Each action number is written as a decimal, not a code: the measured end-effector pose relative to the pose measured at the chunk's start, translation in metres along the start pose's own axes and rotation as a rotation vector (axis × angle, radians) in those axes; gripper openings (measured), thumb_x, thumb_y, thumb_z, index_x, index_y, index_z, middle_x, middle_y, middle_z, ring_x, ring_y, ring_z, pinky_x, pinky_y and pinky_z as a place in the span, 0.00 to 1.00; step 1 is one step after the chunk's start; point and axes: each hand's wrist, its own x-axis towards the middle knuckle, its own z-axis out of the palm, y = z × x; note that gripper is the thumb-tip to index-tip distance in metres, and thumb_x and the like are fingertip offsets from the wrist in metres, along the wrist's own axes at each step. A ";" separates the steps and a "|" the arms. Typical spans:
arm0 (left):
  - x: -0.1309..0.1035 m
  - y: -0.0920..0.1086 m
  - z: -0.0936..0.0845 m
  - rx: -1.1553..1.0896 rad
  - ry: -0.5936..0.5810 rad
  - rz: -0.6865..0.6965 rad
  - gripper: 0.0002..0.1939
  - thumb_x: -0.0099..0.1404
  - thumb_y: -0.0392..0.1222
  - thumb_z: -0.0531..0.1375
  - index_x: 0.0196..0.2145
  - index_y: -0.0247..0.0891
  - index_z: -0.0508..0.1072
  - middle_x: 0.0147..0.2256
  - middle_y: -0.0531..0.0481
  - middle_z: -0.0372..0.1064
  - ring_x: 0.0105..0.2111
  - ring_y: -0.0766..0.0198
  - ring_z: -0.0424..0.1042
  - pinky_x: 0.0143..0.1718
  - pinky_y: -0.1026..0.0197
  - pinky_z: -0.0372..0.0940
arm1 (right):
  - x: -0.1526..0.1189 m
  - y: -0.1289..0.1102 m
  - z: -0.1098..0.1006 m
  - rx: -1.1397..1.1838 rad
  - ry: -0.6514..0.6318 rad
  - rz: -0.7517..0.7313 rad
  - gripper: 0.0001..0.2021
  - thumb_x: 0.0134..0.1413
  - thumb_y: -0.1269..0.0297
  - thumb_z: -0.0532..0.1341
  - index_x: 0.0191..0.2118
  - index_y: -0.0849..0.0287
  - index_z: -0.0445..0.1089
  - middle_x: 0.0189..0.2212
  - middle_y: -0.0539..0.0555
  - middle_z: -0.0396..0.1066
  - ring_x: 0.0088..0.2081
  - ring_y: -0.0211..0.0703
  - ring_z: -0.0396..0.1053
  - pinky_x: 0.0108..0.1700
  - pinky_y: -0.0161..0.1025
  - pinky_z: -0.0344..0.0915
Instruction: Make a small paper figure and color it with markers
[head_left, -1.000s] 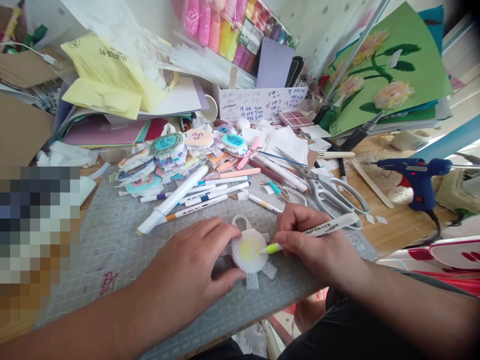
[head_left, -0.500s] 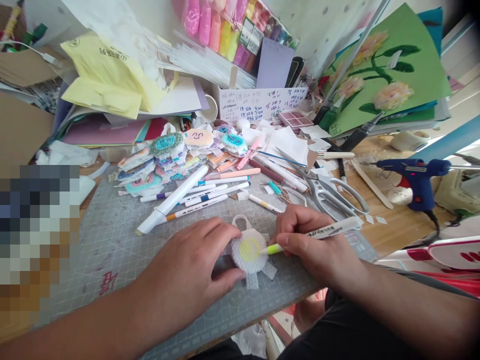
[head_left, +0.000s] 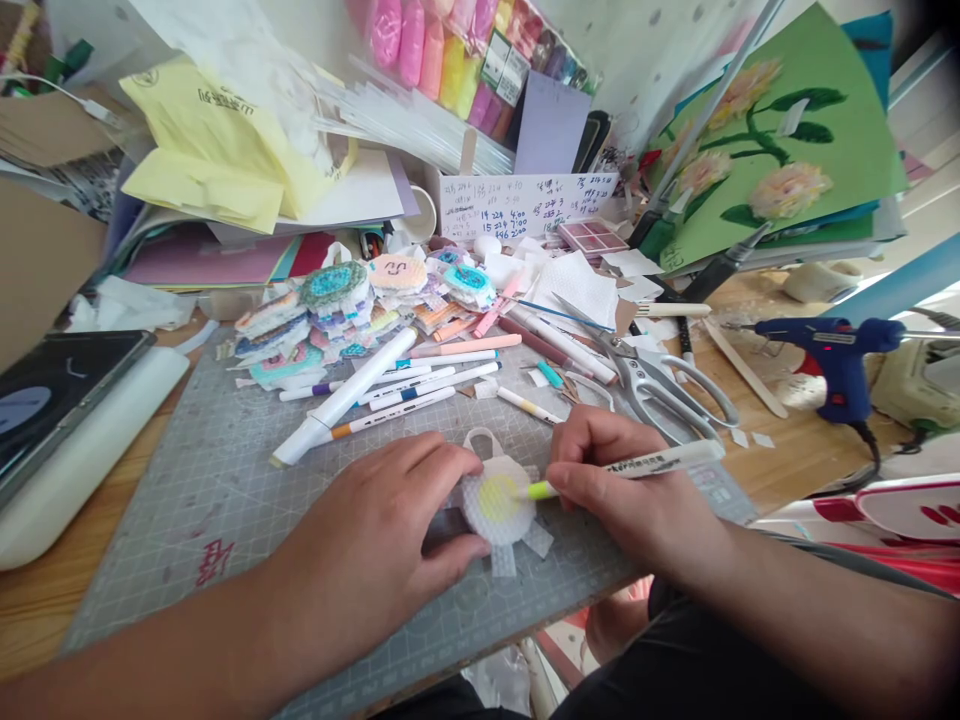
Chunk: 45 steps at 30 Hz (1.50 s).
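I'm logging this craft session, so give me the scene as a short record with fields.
Left hand: holds white textured disc by its left edge
Right hand: holds yellow-green-tipped marker, tip at the disc's yellow patch
Surface: gray gridded cutting mat
Beyond the hands: loose markers, metal scissors
To the right: blue glue gun

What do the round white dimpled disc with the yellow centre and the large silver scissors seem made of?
White disc: probably matte fabric or absorbent paper, going by the dimpled, dull surface; which one stays open. Silver scissors: likely metal, satin finish, from the grey sheen along the handles.
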 end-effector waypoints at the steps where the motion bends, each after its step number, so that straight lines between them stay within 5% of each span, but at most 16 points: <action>1: 0.000 0.000 0.000 -0.001 0.000 0.001 0.15 0.58 0.40 0.63 0.44 0.42 0.68 0.35 0.51 0.66 0.37 0.55 0.67 0.37 0.55 0.61 | 0.000 0.000 0.000 0.006 -0.011 0.005 0.10 0.47 0.65 0.60 0.21 0.56 0.59 0.18 0.47 0.61 0.22 0.37 0.56 0.24 0.35 0.53; 45: -0.002 0.003 -0.004 0.003 -0.025 -0.031 0.14 0.59 0.41 0.62 0.44 0.42 0.69 0.35 0.50 0.67 0.37 0.55 0.68 0.38 0.55 0.61 | 0.002 -0.003 0.001 -0.026 -0.038 0.020 0.10 0.48 0.63 0.62 0.22 0.57 0.61 0.19 0.48 0.64 0.23 0.36 0.58 0.25 0.33 0.56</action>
